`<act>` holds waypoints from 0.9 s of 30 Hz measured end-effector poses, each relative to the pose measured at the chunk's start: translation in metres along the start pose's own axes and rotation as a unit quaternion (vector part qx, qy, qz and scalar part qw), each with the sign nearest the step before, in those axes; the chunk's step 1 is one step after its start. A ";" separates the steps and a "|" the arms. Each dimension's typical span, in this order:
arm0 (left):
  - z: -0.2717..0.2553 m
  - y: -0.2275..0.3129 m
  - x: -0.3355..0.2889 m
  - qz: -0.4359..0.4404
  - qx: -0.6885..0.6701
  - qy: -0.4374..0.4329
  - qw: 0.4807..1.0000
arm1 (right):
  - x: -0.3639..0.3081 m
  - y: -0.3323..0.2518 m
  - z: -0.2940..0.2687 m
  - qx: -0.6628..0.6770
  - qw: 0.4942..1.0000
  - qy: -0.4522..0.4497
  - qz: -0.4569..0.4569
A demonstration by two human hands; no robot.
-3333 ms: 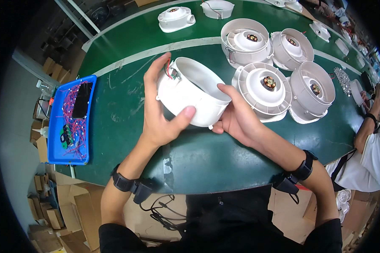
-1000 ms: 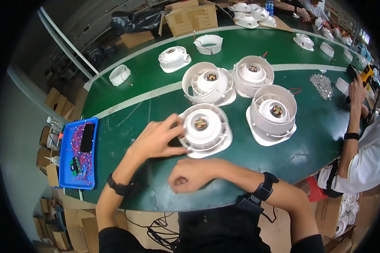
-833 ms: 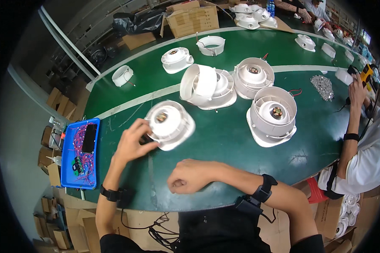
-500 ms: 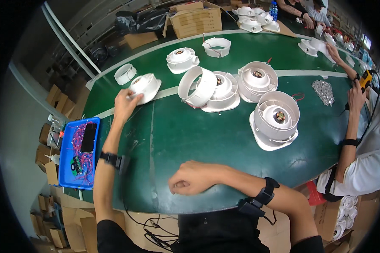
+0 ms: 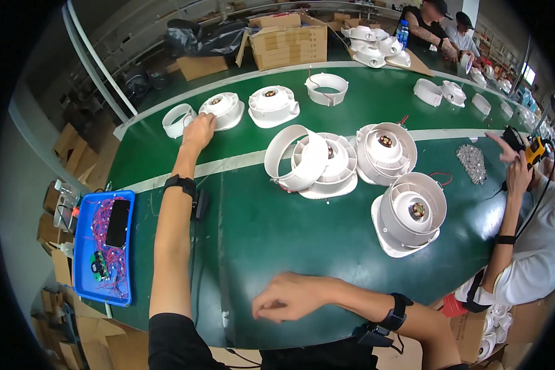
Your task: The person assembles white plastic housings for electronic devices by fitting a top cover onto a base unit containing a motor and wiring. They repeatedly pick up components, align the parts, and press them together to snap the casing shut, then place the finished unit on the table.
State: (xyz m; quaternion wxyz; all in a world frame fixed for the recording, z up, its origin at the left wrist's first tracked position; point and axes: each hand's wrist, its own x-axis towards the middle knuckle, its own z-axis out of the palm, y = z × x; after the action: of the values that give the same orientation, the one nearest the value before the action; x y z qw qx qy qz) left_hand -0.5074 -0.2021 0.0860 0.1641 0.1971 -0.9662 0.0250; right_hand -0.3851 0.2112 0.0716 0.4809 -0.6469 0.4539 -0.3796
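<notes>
My left hand (image 5: 199, 131) reaches to the far left of the green table, its fingers closed on the near edge of a white fan housing (image 5: 227, 115). That housing now sits flat, its round motor hub showing on top. A white plastic ring (image 5: 177, 121) lies just left of the hand, and another housing (image 5: 275, 108) stands to the right. Loosely curled, my right hand (image 5: 290, 297) hovers low over the table's near part, with nothing visible in it. Beyond it are a white ring (image 5: 285, 154) leaning on a housing (image 5: 336, 169) and two housings with rings fitted (image 5: 385, 151).
A blue tray (image 5: 129, 259) with red wires and a phone is at the left edge. Another ring (image 5: 327, 90) stands at the back. Small metal parts (image 5: 470, 164) are heaped at right, near a co-worker's hand (image 5: 519, 172) and a yellow-black tool (image 5: 534, 150).
My left hand has moved farther away with the housing and set it down level beside the other one. My right hand stays curled near the front. The co-worker's far hand has drawn back from a ring.
</notes>
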 end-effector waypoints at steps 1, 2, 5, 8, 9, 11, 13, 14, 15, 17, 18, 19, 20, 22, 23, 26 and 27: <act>0.004 -0.006 0.005 -0.012 0.004 0.007 1.000 | 0.000 0.000 -0.001 0.003 1.000 -0.004 0.000; 0.008 -0.011 0.009 -0.025 0.009 0.014 1.000 | 0.002 -0.001 -0.002 0.005 1.000 -0.009 0.000; 0.020 -0.021 0.017 -0.054 0.021 0.041 0.997 | 0.001 -0.002 -0.006 0.027 1.000 -0.006 0.007; 0.023 -0.021 0.013 -0.088 0.023 0.065 0.994 | -0.002 -0.001 -0.009 0.031 1.000 -0.001 0.006; 0.022 -0.030 0.007 -0.125 0.014 0.072 0.989 | -0.002 -0.001 -0.009 0.028 1.000 -0.002 0.001; 0.021 -0.041 -0.002 -0.193 -0.008 0.088 0.977 | 0.000 0.001 -0.007 0.039 0.999 0.003 -0.003; 0.022 -0.036 -0.017 -0.237 -0.010 0.213 0.948 | -0.001 0.003 -0.006 0.042 0.999 0.009 -0.007; 0.019 -0.037 -0.023 -0.186 0.062 0.253 0.948 | -0.001 0.003 -0.006 0.039 0.999 0.011 -0.009; 0.011 -0.043 -0.024 -0.125 0.003 0.206 0.971 | 0.001 0.001 -0.005 0.038 0.999 0.009 -0.016; -0.006 -0.055 -0.025 -0.005 -0.110 0.104 0.989 | 0.007 -0.003 -0.003 0.049 0.999 0.000 -0.024; -0.010 -0.010 -0.026 -0.012 -0.304 -0.033 0.952 | 0.002 0.002 -0.007 0.053 0.998 0.012 -0.010; -0.024 0.055 -0.032 -0.018 -0.478 -0.170 0.862 | -0.006 0.006 -0.011 0.058 0.997 0.043 -0.011; -0.042 0.087 -0.046 -0.006 -0.484 -0.219 0.847 | -0.006 0.004 -0.012 0.061 0.996 0.057 -0.026; -0.051 0.127 -0.065 0.047 -0.445 -0.261 0.855 | -0.003 0.005 -0.008 0.061 0.988 0.133 -0.048; -0.049 0.130 -0.072 0.084 -0.395 -0.256 0.878 | 0.001 0.002 -0.007 0.064 0.975 0.203 -0.070; -0.028 0.110 -0.074 0.073 -0.347 -0.155 0.922 | 0.004 -0.002 -0.014 0.048 0.918 0.379 -0.107; -0.026 0.112 -0.077 0.070 -0.343 -0.117 0.929 | 0.002 0.000 -0.018 0.023 0.899 0.423 -0.110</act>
State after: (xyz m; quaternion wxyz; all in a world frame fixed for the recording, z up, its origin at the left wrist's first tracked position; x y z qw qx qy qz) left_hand -0.4766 -0.0675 0.0872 0.1051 0.0620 -0.9394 -0.3203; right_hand -0.4014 0.2044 0.0765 0.2136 -0.4602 0.5317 -0.6782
